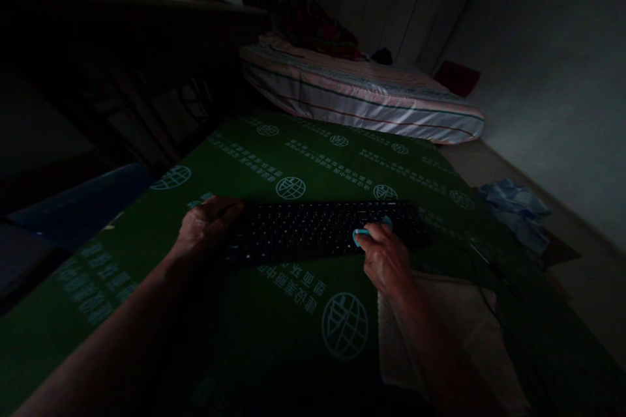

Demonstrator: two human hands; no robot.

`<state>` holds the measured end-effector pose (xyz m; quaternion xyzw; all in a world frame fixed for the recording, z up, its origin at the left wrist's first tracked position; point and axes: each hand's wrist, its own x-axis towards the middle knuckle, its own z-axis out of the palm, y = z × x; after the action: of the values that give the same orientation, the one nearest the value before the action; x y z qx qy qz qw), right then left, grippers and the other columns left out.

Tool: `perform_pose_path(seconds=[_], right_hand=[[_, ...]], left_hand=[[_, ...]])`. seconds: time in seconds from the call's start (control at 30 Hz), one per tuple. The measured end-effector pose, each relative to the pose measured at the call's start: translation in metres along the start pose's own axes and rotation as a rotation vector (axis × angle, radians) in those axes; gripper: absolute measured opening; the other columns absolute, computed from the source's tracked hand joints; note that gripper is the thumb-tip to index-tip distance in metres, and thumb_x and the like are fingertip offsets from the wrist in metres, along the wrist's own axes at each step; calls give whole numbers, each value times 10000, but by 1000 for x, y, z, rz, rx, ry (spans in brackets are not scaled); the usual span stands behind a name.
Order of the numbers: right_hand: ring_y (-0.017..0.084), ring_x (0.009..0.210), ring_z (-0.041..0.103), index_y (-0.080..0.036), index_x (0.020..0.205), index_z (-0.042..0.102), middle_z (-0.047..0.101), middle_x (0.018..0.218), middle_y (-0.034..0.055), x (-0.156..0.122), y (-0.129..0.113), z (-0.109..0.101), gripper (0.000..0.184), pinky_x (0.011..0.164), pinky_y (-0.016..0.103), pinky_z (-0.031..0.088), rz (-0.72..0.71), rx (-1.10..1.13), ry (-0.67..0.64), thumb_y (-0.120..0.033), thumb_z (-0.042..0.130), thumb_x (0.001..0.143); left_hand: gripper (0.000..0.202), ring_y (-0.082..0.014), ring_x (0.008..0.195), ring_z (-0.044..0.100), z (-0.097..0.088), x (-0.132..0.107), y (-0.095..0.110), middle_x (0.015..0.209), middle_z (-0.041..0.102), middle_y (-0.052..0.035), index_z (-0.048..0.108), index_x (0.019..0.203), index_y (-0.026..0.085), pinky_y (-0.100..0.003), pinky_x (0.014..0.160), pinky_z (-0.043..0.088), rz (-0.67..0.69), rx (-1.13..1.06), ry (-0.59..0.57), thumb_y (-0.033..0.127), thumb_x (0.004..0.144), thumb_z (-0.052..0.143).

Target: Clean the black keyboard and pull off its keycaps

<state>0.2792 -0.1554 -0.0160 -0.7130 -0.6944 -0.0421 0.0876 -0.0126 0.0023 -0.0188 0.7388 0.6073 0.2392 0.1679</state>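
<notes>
A black keyboard (303,228) lies crosswise on a green printed board (235,332). My left hand (208,221) is closed around the keyboard's left end, thumb along the edge. My right hand (386,257) is over the keyboard's right part, its fingers closed on a small light-blue object (360,234). That object touches or nearly touches the keys; the fingers cover most of it, so its kind is unclear. Beneath my right forearm, a pale cloth (454,313) is spread on the board.
A dark cable (482,287) and a thin pen-like object (484,254) lie right of the keyboard. Beyond the board is a bed with a striped sheet (372,101). A dark shelf or table (147,3) stands far left. Crumpled blue material (513,208) lies on the floor at right.
</notes>
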Motion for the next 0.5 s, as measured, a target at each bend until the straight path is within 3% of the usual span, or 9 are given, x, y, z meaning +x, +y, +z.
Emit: perform_pose_path(seconds=[0.2,0.4,0.5], right_hand=[[222,1005,448,-219,951,684,586,971,75,-4,11,0,340,872,291,381,104,-45,2,-51,458,759],[217,1016,439,-229,994,667,574,1024,68,-3,-1,3,322,890,295,367,9,-30,-2,-92,453,795],[222,1012,441,-223,981,673,579,1009,73,-3,2,2,328,890,293,367,45,-40,-1,-77,456,782]], left_hand=[[433,-204,941,587,0,2,-4,1067,623,-49,642,993,168,-262,816,457,1,-75,-41,466,769,421],[423,-195,920,596,0,3,-3,1065,624,-45,645,994,163,-251,805,456,15,-45,-49,446,778,417],[426,-200,913,597,1,3,-4,1052,629,-47,641,1001,167,-269,786,462,6,-36,-44,455,786,413]])
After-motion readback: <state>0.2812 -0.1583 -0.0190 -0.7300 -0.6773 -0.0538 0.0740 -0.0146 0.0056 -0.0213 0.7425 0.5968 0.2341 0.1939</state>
